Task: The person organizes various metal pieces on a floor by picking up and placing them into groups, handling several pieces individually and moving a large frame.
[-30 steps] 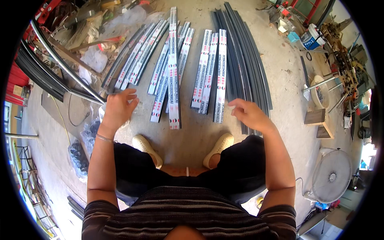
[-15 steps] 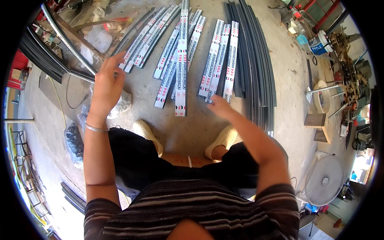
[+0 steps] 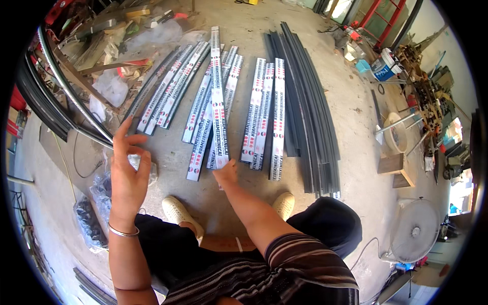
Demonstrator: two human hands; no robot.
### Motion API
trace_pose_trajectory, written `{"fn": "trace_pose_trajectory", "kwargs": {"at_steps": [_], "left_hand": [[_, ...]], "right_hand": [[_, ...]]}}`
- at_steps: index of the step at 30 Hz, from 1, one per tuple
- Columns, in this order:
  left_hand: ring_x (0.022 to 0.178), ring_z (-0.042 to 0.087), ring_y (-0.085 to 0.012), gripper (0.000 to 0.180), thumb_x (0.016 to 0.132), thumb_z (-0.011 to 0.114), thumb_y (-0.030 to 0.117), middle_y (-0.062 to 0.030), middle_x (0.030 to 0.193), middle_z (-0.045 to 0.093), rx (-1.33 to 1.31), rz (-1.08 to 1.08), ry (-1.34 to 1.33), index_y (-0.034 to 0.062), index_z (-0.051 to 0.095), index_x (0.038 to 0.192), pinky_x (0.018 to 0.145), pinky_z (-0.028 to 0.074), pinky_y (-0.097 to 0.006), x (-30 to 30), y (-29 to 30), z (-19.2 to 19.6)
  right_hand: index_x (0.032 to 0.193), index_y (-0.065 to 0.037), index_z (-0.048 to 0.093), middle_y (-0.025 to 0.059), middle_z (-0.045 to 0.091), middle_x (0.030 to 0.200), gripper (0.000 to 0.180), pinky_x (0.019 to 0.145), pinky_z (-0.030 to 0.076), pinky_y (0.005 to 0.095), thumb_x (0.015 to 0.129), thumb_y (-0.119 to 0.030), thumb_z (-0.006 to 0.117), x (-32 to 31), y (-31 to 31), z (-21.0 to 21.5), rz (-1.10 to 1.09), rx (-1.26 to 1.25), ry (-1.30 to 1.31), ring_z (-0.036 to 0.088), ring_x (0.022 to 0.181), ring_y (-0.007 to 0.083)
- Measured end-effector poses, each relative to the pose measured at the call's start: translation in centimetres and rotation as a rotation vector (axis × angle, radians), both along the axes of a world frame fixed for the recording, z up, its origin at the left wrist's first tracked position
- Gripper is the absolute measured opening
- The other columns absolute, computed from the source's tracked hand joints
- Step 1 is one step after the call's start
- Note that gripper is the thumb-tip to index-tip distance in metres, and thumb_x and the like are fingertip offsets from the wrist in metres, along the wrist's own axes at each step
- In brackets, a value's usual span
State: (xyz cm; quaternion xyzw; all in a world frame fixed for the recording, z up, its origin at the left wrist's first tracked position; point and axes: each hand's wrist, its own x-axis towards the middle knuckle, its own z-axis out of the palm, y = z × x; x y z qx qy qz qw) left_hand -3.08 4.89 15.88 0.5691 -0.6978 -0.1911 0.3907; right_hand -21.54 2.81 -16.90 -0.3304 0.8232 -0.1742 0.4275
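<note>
Long straight profile strips, covered in white printed film, lie in several groups on the concrete floor before me. My right hand (image 3: 226,173) is closed at the near end of a film-covered strip (image 3: 217,96) that lies across the top of the middle group (image 3: 197,124); its fingertips are partly hidden. To the left, my left hand (image 3: 129,170) hangs in the air with its fingers apart, holding nothing. The left group of strips (image 3: 173,91) lies just beyond it. A right group (image 3: 262,114) lies beside long dark bare profiles (image 3: 307,107).
Bent dark strips (image 3: 43,104) and a curved silvery profile (image 3: 68,84) stand at far left. Plastic bags (image 3: 89,218) lie near my left arm. A standing fan (image 3: 416,231), a wooden stool (image 3: 396,170) and a white-blue bucket (image 3: 386,66) are on the right. My pale clogs (image 3: 175,211) flank the near floor.
My right hand has moved left, from the right group's near ends to the middle strip's near end. My left hand stays raised and empty. The view has tilted, lowering the strips in the picture.
</note>
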Motion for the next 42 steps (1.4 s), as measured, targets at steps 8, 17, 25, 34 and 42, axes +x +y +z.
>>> {"fn": "trace_pose_trajectory", "kwargs": {"at_steps": [8,17,25,34,42], "left_hand": [[0.085,0.058,-0.0173,0.053,0.082,0.056,-0.005,-0.0093,0.100,0.061,-0.046,-0.065,0.035,0.0035,0.043,0.132,0.077,0.047,-0.030,-0.3,-0.4,0.2],[0.084,0.056,-0.0141,0.044,0.087,0.057,0.000,-0.0065,0.092,0.062,-0.020,-0.119,0.024,-0.0006,0.045,0.129,0.078,0.046,-0.028,0.0,-0.8,-0.1],[0.081,0.057,-0.0129,0.038,0.088,0.058,0.004,-0.0054,0.091,0.063,0.005,-0.117,-0.032,0.0044,0.051,0.125,0.072,0.045,-0.027,0.6,-0.3,-0.3],[0.081,0.063,-0.0195,0.029,0.087,0.060,0.007,-0.0119,0.086,0.066,-0.057,-0.099,-0.075,0.0020,0.057,0.116,0.074,0.048,-0.031,1.0,-0.8,-1.2],[0.086,0.062,-0.0175,0.030,0.088,0.059,0.010,-0.0100,0.087,0.065,-0.038,-0.112,-0.117,0.0020,0.057,0.117,0.071,0.048,-0.030,0.1,-1.2,-1.4]], "right_hand": [[0.115,-0.001,0.048,0.0168,0.061,0.097,0.063,0.079,0.050,0.0440,0.072,-0.041,0.069,-6.3,-0.5,2.6,-0.109,-0.256,-0.322,0.060,0.094,0.0330],[0.120,0.002,0.053,0.0230,0.065,0.104,0.072,0.086,0.049,0.0404,0.070,-0.048,0.068,-13.5,0.3,6.9,-0.021,-0.432,-0.002,0.064,0.097,0.0344],[0.123,-0.004,0.040,0.0223,0.064,0.105,0.075,0.088,0.048,0.0455,0.069,-0.049,0.069,-27.1,5.0,11.5,-0.059,-0.226,0.627,0.064,0.097,0.0371],[0.123,-0.003,0.046,0.0250,0.064,0.106,0.071,0.089,0.047,0.0462,0.068,-0.044,0.065,-34.2,12.6,9.2,-0.207,-0.075,0.675,0.061,0.101,0.0403],[0.122,-0.005,0.048,0.0203,0.060,0.117,0.068,0.098,0.040,0.0476,0.070,-0.045,0.065,-38.1,13.7,5.2,-0.240,0.111,0.614,0.048,0.117,0.0397]]}}
